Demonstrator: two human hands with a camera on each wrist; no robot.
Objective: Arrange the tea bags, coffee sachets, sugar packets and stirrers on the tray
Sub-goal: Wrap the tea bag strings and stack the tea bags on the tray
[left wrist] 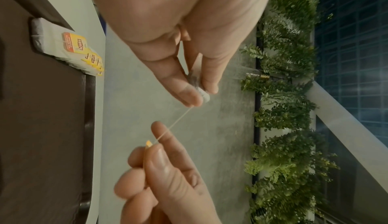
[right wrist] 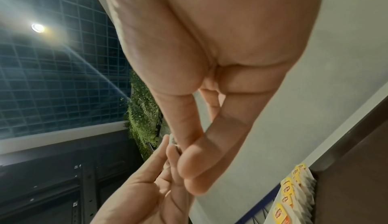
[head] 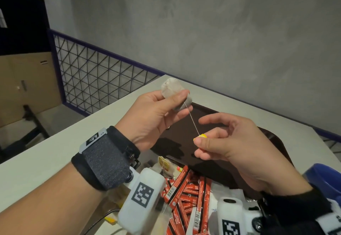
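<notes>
My left hand (head: 181, 100) is raised above the dark brown tray (head: 177, 139) and pinches a pale tea bag (head: 171, 87). Its thin string (head: 192, 122) runs taut down to a yellow tag (head: 200, 136), pinched between thumb and forefinger of my right hand (head: 200, 141). The left wrist view shows the same tea bag (left wrist: 202, 91) and tag (left wrist: 148, 144). A row of tea bags with yellow tags (left wrist: 69, 46) lies in a corner of the tray (left wrist: 42, 136). The same row of tea bags (right wrist: 293, 194) shows in the right wrist view.
A heap of red coffee sachets (head: 186, 192) and white packets (head: 221, 188) lies on the white table (head: 55, 151) just in front of the tray. A blue object (head: 324, 179) sits at the right edge. A wire fence (head: 96, 76) borders the table's far-left side.
</notes>
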